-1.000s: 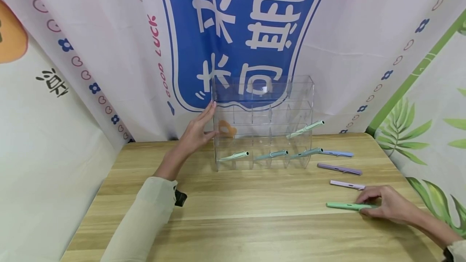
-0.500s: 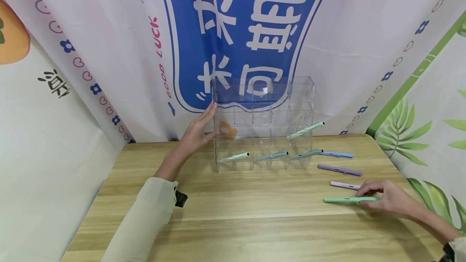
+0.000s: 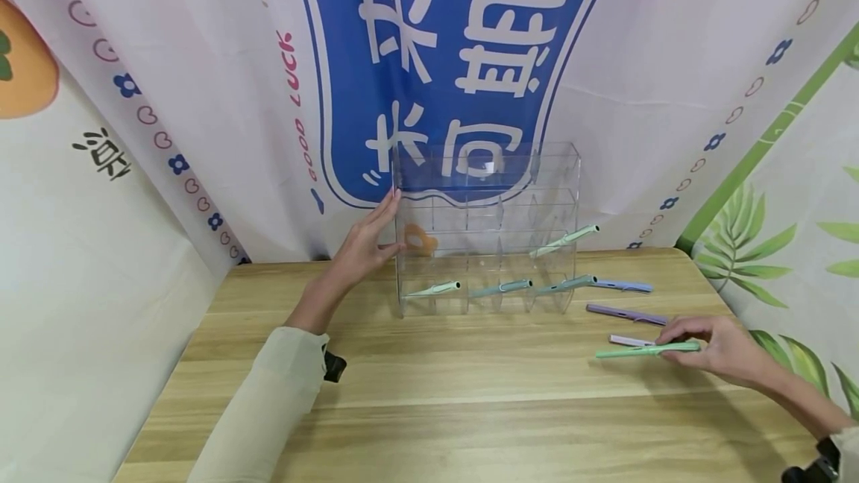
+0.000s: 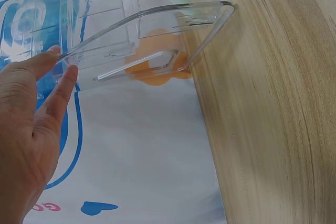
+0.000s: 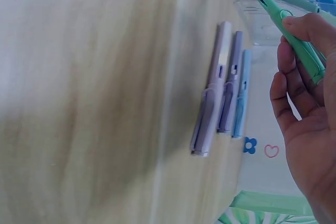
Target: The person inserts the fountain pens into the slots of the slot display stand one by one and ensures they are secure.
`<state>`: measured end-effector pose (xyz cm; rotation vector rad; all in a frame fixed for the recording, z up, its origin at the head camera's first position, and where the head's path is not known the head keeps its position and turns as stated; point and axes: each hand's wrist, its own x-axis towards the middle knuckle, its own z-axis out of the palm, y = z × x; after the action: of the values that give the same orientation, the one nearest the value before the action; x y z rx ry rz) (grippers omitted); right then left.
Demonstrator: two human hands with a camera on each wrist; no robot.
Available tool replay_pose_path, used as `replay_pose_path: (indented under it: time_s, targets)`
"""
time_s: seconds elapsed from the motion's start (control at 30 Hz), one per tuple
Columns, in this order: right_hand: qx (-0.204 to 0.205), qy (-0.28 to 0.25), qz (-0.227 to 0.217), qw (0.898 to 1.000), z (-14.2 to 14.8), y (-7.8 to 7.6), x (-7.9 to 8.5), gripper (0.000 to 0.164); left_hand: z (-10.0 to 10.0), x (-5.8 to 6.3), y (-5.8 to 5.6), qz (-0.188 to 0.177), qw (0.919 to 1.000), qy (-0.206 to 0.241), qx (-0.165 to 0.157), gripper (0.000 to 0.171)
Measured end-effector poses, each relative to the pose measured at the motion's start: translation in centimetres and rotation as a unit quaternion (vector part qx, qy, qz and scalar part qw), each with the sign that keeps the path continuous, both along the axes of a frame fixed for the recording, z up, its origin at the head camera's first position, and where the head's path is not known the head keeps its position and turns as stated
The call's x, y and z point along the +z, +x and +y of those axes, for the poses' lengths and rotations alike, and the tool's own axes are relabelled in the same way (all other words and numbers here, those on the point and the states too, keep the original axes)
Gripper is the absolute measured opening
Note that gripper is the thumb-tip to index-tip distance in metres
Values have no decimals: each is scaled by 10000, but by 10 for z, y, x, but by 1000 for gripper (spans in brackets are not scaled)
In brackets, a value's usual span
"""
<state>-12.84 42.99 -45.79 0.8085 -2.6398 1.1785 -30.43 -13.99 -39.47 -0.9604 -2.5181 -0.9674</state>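
Note:
My left hand [image 3: 362,250] rests its straight fingers and thumb against the left side of a clear acrylic pen rack [image 3: 488,170]. In the left wrist view its fingertips [image 4: 67,76] touch the rack's side edge. A green pen [image 5: 265,3] is pinched between the thumb and fingers of my right hand [image 3: 721,349], held just above the table. Under and behind that hand lie a pale lilac pen [image 3: 627,341], a purple pen [image 3: 625,314] and a blue pen [image 3: 624,286]. Several pens sit tilted in the rack, including a pale green pen [image 3: 564,241] one row above the bottom.
The wooden table [image 3: 429,423] runs back to a printed curtain [image 3: 255,133] right behind the rack. A teal pen [image 3: 580,282] sticks out of the bottom row at the right, close to the blue pen. Leaf-patterned cloth [image 3: 745,229] hangs at the right.
My right hand has lifted the green pen off the table and moved it slightly away from me, over the pale lilac pen's end. The left hand keeps its place on the rack.

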Motion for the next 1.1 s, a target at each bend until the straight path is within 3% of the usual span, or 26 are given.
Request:
replay_pose_path:
  time_s: [0.63, 1.1]
  targets:
    - [6, -337, 388, 9987, -17, -15, 39, 40, 0, -1, 1, -23, 10000, 67, -35, 98]
    - [-89, -250, 657, 9975, -40, -34, 63, 39, 0, -3, -2, 37, 10000, 52, -45, 98]
